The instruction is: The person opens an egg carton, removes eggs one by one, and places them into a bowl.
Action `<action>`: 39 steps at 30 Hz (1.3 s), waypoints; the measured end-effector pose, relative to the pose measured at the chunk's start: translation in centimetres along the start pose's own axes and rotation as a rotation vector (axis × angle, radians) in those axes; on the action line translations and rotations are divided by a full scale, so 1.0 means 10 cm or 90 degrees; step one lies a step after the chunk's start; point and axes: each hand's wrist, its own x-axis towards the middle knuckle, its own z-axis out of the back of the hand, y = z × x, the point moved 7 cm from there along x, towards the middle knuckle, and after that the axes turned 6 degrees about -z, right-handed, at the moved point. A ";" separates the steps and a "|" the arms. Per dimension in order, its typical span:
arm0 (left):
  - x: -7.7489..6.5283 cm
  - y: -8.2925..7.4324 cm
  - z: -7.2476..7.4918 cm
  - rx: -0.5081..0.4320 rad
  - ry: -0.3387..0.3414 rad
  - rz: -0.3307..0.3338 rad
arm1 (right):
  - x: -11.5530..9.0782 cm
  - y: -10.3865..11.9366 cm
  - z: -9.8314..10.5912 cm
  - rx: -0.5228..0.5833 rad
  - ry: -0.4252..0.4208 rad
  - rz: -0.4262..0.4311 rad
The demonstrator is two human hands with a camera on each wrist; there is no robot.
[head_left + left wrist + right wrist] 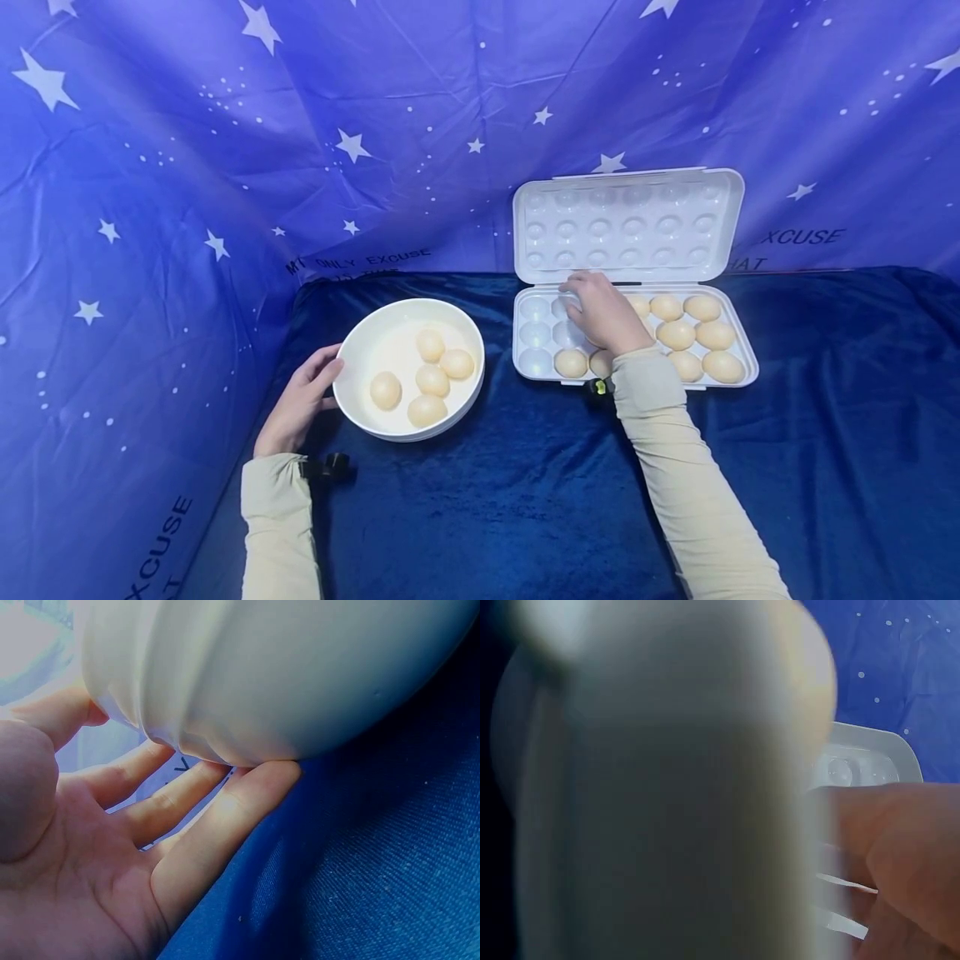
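A white bowl (pixel 405 321) with several light-brown eggs (pixel 432 381) in it stands on the left. My left hand (pixel 303 396) holds its left side, thumb at the rim; the left wrist view shows the fingers (pixel 217 832) against the outer wall. To the right lies a white egg carton (pixel 525 375), lid raised, with many eggs (pixel 677 335) in its cups. Over its left-middle cups is my right hand (pixel 607 317), thumb and fingers apart; no egg shows between them. What lies beneath the palm is hidden. A blurred pale shape covers much of the right wrist view.
The carton's lid (pixel 630 225) leans back near the blue star-printed curtain (pixel 420 125). Dark blue cloth (pixel 495 500) covers the table. A black wrist device (pixel 330 468) sits by the left cuff. Uncovered cups in the carton's leftmost column hold no eggs.
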 end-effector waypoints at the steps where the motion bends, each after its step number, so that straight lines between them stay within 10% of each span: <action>1: 0.00 0.00 0.00 -0.001 0.001 -0.001 | 0.00 0.00 0.00 -0.002 -0.003 0.005; 39: 0.00 0.01 0.00 0.004 0.003 -0.001 | -0.06 -0.19 -0.01 -0.017 -0.041 -0.112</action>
